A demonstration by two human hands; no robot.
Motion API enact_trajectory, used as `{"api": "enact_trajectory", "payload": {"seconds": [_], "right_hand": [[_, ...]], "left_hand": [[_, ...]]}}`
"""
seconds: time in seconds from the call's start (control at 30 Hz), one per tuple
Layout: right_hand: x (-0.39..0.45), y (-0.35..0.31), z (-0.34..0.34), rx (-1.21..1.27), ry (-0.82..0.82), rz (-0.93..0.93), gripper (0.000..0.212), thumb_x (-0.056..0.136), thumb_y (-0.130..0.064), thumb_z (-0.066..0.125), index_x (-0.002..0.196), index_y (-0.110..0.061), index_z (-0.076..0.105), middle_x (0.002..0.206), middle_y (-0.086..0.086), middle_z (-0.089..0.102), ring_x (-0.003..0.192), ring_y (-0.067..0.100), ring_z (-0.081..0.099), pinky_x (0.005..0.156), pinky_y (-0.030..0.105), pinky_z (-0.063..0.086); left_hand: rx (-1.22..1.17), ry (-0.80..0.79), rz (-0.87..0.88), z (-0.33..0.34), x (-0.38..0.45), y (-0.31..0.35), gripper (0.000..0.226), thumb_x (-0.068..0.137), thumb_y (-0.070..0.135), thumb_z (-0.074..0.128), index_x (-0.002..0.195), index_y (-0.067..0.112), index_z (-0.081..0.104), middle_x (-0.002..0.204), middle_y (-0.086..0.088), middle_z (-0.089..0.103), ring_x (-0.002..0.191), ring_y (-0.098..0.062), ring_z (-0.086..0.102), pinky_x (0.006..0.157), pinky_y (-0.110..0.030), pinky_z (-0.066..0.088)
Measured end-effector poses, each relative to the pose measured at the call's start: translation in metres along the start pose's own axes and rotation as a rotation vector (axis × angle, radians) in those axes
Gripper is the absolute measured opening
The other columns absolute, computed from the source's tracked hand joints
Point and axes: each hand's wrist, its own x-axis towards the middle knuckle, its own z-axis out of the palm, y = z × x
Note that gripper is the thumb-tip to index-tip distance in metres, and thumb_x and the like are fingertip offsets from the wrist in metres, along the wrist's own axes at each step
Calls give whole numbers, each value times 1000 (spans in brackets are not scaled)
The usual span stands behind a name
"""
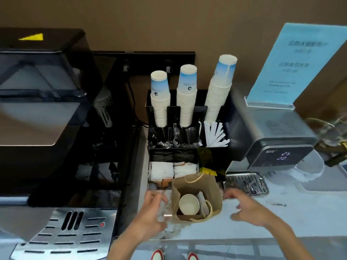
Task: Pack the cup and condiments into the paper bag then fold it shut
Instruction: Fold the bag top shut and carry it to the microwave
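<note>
Two hands beside the open bag

Left hand (156, 207) grips a blurred clear wrapper at the paper bag (195, 186); right hand (247, 209) hovers, fingers spread, holding nothing. Bag stands open on the table (281, 222), cup (188, 204) and packets inside.

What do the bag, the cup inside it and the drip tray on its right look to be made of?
Bag: brown kraft paper, matte, creased, with pale cord-like handles. Cup: likely white paper, dull, with a rolled rim. Drip tray: apparently stainless steel, shiny, with a slotted grille.
</note>
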Motion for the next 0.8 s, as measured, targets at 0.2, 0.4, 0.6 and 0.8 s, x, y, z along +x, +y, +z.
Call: {"api": "enact_trajectory", "payload": {"seconds": [0.2,0.4,0.6,0.8], "right_hand": [[26,-14,40,38,27,-151,62,67,-34,82,121,-37,52,151,-25,20,138,3,26,112,25,30],[29,-27,52,137,281,-128,28,75,-21,80,94,-39,67,110,-21,62,103,1,59,86,19,45],[26,-21,56,395,458,-129,27,80,16,65,80,-10,57,93,6,75,87,26,65,65,28,50],[28,-8,61,167,376,-218,52,86,11,59,70,-35,75,107,-30,69,112,2,55,90,19,44]], "left_hand": [[36,-12,100,23,23,13,50,84,24,73,124,40,48,148,22,4,133,-2,20,118,-28,31],[68,142,183,27,34,11,30,90,9,61,115,25,66,127,26,45,125,-2,38,108,-17,31],[-374,346,131,33,32,-2,38,80,-14,65,83,23,57,96,10,72,99,-8,64,85,-24,50],[-101,251,268,40,42,-21,66,81,-14,58,80,51,69,111,29,66,115,9,43,97,-5,28]]}}
